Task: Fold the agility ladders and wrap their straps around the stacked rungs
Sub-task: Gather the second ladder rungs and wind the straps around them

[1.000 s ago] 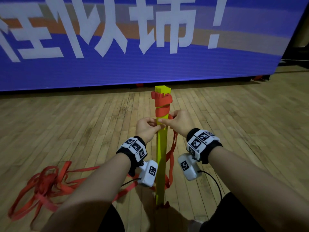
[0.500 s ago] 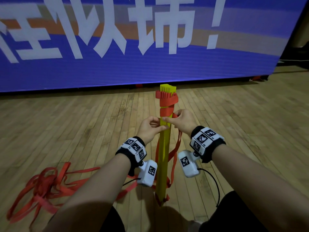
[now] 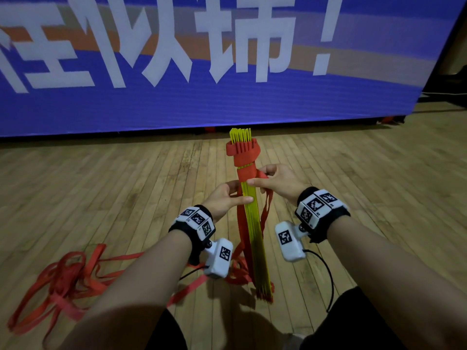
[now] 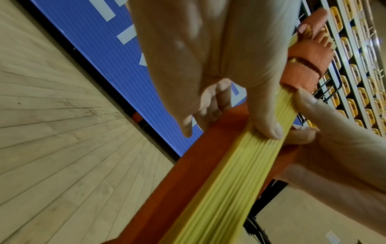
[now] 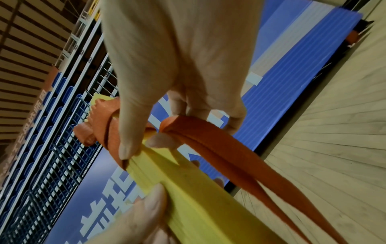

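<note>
Left hand point(image 3: 225, 199) grips the stacked rungs point(image 3: 254, 231) — a yellow bundle standing upright with its lower end near the wooden floor point(image 3: 101, 188), thumb across its front below the wound orange strap point(image 3: 246, 157) — while the right hand point(image 3: 278, 183) pinches a doubled length of that strap just beside the bundle's right edge, forefinger pressed on the last turn. Slack seems the main risk: if that forefinger lifts before the next turn is pulled tight, the turns near the top could loosen — and the loose strap pile point(image 3: 58, 281) might snag.
</note>
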`<action>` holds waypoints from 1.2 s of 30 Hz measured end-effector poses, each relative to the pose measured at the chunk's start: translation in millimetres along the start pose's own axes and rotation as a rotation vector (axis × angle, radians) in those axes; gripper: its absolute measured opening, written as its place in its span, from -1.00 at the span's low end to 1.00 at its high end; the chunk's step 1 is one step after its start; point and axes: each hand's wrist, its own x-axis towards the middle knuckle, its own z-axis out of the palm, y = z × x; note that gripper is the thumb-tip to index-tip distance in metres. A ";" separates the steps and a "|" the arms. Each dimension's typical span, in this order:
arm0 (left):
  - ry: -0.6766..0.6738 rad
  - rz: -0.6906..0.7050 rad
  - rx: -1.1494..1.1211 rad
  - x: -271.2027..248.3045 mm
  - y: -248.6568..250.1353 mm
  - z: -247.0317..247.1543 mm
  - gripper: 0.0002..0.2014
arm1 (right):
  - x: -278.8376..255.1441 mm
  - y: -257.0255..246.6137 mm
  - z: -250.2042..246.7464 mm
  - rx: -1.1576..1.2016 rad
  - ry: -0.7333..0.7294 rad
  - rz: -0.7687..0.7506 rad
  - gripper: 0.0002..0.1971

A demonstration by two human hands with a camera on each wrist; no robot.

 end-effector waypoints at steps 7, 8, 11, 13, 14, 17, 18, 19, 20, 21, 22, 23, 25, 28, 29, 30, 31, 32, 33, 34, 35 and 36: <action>0.145 -0.016 -0.001 -2.7 2.0 4.6 -0.77 | 0.6 0.1 -1.7 0.002 0.014 -0.026 -0.83; 0.170 -0.010 0.011 -2.9 2.1 6.2 -0.78 | 0.1 0.6 -2.0 -0.002 0.021 -0.030 -0.84; 0.246 0.019 0.044 -3.7 4.0 12.0 -0.81 | 0.6 3.4 -1.6 -0.002 0.057 -0.039 -0.84; 0.291 0.035 0.064 -3.3 4.6 15.8 -0.81 | 1.5 4.2 -1.6 -0.014 0.078 -0.025 -0.82; 0.311 0.040 0.070 -3.1 4.9 17.5 -0.82 | 1.9 4.0 -1.0 -0.027 0.088 -0.017 -0.79; 0.358 0.040 0.075 -1.3 4.9 22.6 -0.84 | 0.9 0.5 2.7 -0.090 0.131 -0.017 -0.61; 0.369 0.045 0.087 -1.0 5.2 25.0 -0.86 | -0.7 -1.7 4.4 -0.128 0.151 -0.021 -0.58; 0.377 0.051 0.099 -0.8 5.1 27.3 -0.88 | -1.9 -3.3 5.7 -0.161 0.170 -0.024 -0.58; 0.380 0.055 0.109 -0.3 5.4 29.1 -0.88 | -2.0 -3.5 6.2 -0.180 0.184 -0.024 -0.59; 0.377 0.058 0.116 0.1 6.2 30.2 -0.88 | -1.3 -2.5 6.2 -0.187 0.193 -0.023 -0.60; 0.361 0.060 0.123 0.4 7.3 30.2 -0.87 | -0.6 -1.8 5.5 -0.187 0.194 -0.021 -0.61; 0.325 0.060 0.130 1.4 8.1 28.6 -0.86 | -0.2 -1.4 4.6 -0.185 0.190 -0.017 -0.62; 0.212 0.044 0.138 3.0 8.6 22.7 -0.79 | -0.1 1.0 1.7 -0.179 0.180 0.004 -0.61; 0.070 -0.013 0.062 1.0 8.6 16.7 -0.67 | -4.1 0.8 -5.3 -0.122 0.168 0.007 -0.60; 0.053 -0.024 0.027 0.3 8.6 15.2 -0.65 | -4.5 0.8 -6.9 -0.099 0.158 0.004 -0.62; 0.055 -0.030 0.000 0.2 9.0 14.3 -0.64 | -5.1 -0.2 -7.6 -0.084 0.143 0.004 -0.65; 0.071 -0.036 -0.018 0.2 9.7 13.3 -0.65 | -5.8 -1.3 -7.7 -0.072 0.128 0.005 -0.68; 0.089 -0.040 -0.033 0.6 10.0 12.3 -0.67 | -6.3 -2.4 -7.3 -0.059 0.118 0.005 -0.70; 0.101 -0.043 -0.043 1.5 10.1 11.6 -0.69 | -6.5 -2.9 -7.0 -0.046 0.113 0.006 -0.71; 0.104 -0.043 -0.044 2.0 10.0 11.1 -0.72 | -7.4 -3.7 -7.2 -0.036 0.108 0.008 -0.71; 0.104 -0.042 -0.037 1.7 10.6 10.7 -0.75 | -7.9 -4.0 -7.7 -0.025 0.102 0.013 -0.71; 0.106 -0.044 -0.035 1.2 11.4 10.6 -0.78 | -8.1 -4.1 -8.3 -0.015 0.097 0.019 -0.70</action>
